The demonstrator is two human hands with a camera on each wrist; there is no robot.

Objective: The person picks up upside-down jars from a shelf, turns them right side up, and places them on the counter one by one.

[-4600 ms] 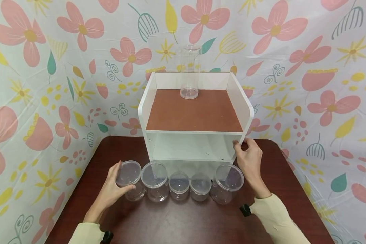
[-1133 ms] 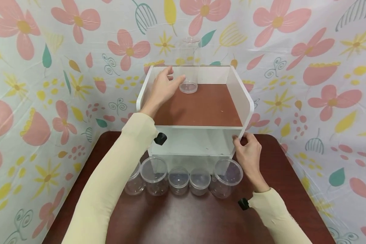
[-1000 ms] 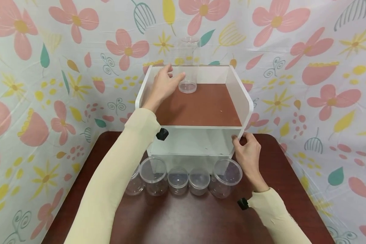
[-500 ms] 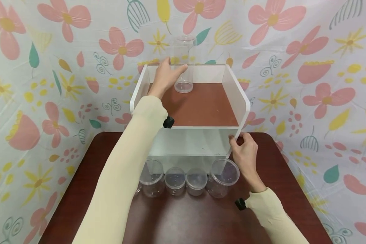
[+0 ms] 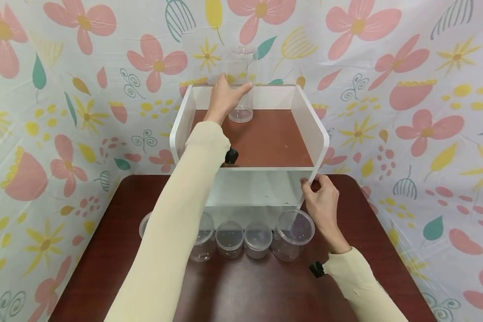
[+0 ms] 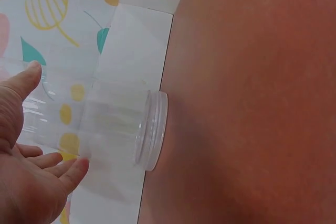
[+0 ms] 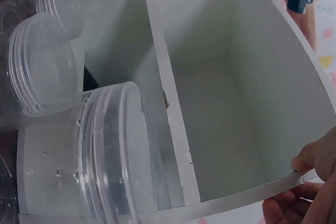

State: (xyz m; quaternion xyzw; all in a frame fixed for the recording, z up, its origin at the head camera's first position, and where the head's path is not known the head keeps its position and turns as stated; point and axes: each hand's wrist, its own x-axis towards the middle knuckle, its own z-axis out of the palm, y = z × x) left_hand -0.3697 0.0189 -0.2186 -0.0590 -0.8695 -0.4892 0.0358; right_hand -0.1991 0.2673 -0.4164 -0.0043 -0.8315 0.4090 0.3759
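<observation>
A tall clear plastic jar [image 5: 241, 100] stands upright on the brown top of a white shelf unit [image 5: 261, 168]. My left hand [image 5: 225, 96] is at its left side, thumb across the front and fingers on the far side. The left wrist view shows the thumb and fingers spread at opposite sides of the jar's wall, above its ringed end [image 6: 153, 129]. My right hand [image 5: 324, 203] pinches the front edge of the unit's right side panel, thumb inside and fingers outside, as the right wrist view also shows.
Several clear lidded jars stand in a row before the unit, among them two small ones [image 5: 230, 237] and a wide one [image 5: 293, 232] near my right hand. My left sleeve [image 5: 173, 214] hides part of the leftmost jar [image 5: 144, 223]. A patterned cloth [image 5: 157, 40] hangs behind the dark red table [image 5: 261, 290].
My left hand has left the leftmost jar of the row, risen to the tall jar and moved further around it. My right hand stays on the side panel. The head view has shifted slightly.
</observation>
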